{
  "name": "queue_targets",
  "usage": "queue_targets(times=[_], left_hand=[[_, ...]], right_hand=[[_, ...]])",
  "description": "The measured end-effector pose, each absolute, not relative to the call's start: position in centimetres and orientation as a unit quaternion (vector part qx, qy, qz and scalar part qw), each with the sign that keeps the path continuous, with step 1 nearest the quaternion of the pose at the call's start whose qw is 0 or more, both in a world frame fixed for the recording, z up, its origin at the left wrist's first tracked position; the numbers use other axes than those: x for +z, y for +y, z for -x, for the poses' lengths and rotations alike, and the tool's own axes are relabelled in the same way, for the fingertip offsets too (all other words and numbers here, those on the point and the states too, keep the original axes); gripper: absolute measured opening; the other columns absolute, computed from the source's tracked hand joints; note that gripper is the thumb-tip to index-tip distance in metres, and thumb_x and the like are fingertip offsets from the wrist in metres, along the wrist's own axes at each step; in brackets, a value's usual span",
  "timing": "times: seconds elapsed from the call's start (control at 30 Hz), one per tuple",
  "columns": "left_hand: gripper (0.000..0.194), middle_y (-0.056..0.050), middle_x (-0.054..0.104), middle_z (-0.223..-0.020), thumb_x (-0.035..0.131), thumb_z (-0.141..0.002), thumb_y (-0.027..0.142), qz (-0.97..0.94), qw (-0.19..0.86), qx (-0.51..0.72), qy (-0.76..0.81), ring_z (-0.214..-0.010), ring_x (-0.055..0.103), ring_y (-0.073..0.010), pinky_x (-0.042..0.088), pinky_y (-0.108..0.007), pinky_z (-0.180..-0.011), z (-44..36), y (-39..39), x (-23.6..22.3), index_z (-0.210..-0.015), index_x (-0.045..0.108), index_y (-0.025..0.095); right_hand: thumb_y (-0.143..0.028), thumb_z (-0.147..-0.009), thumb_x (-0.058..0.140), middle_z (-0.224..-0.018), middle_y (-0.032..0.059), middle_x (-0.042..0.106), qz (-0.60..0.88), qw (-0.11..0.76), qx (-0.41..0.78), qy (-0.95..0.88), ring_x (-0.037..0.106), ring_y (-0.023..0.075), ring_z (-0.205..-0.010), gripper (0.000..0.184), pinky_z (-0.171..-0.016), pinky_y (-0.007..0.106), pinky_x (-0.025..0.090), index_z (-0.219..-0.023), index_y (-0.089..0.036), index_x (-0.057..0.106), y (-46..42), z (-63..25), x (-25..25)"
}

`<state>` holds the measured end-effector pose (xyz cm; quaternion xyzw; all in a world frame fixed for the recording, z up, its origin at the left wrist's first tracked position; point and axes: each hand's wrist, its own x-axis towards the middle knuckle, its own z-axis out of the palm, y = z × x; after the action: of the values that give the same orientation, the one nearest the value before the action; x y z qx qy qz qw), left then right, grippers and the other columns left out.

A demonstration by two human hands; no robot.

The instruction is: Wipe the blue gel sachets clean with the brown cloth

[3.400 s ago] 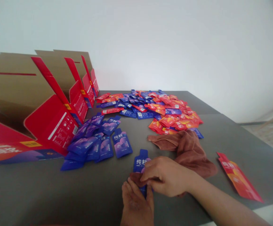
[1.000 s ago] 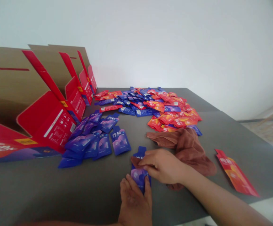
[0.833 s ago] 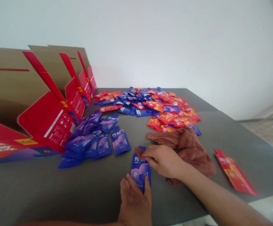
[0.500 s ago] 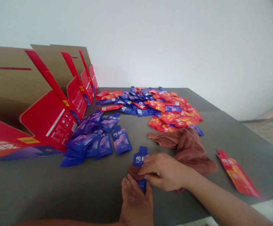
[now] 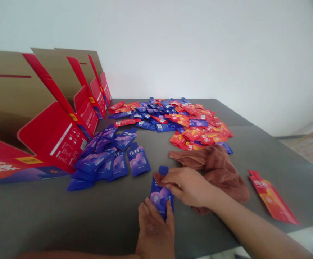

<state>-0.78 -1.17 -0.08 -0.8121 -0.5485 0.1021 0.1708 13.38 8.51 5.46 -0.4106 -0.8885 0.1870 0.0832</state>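
Note:
A blue and purple spouted pouch (image 5: pixel 160 198) lies flat on the grey table in front of me. My left hand (image 5: pixel 156 226) holds its lower end down, thumb on one side and fingers on the other. Pinched in my right hand (image 5: pixel 186 185) is a corner of a brown cloth (image 5: pixel 223 172), pressed on the pouch's upper part just below the narrow neck. The rest of the cloth lies bunched beyond my right wrist. My right fingers and the cloth cover part of the pouch's lettering.
Blue pouches (image 5: pixel 118 165) lie loosely piled at the left, against open red cartons (image 5: pixel 62 140). A large mixed heap of red and blue pouches (image 5: pixel 199 126) spreads across the back. One red pouch (image 5: pixel 272 198) lies alone near the table's right front edge.
My right hand has slid the cloth corner up the pouch, from its middle toward the neck, uncovering the purple design. My left hand stays at the lower end.

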Motion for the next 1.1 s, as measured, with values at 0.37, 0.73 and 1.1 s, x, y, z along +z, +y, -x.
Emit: queue_targets(times=[0.37,0.73,1.1], left_hand=[[0.05,-0.021,0.063,-0.109,0.052,-0.072,0.007,0.819,0.179,0.134,-0.529,-0.099,0.059,-0.0316,0.043,-0.05,-0.086,0.8,-1.2,0.5,-0.116,0.052,0.031],[0.057,-0.021,0.065,-0.106,0.052,-0.071,0.005,0.812,0.219,0.15,-0.519,-0.095,0.061,-0.0305,0.046,-0.047,-0.083,0.7,-1.0,1.1,-0.12,0.046,0.033],[0.057,-0.021,0.064,-0.106,0.053,-0.072,0.007,0.813,0.226,0.161,-0.512,-0.096,0.061,-0.031,0.046,-0.047,-0.083,0.7,-1.1,1.5,-0.121,0.044,0.034]], right_hand=[[-0.017,-0.082,0.046,-0.086,0.0019,0.062,0.315,0.076,0.238,-0.916,0.054,0.0136,-0.077,0.022,-0.066,0.023,0.034,-0.096,-0.021,0.063,7.9,-13.1,5.7],[-0.018,-0.081,0.044,-0.083,0.0029,0.063,0.406,0.075,0.185,-0.892,0.054,0.0139,-0.075,0.02,-0.064,0.024,0.033,-0.087,-0.019,0.064,8.4,-13.6,5.8],[-0.013,-0.074,0.046,-0.08,0.0003,0.063,0.382,0.07,0.219,-0.895,0.055,0.0127,-0.073,0.021,-0.064,0.022,0.034,-0.081,-0.02,0.065,8.3,-13.7,5.9]])
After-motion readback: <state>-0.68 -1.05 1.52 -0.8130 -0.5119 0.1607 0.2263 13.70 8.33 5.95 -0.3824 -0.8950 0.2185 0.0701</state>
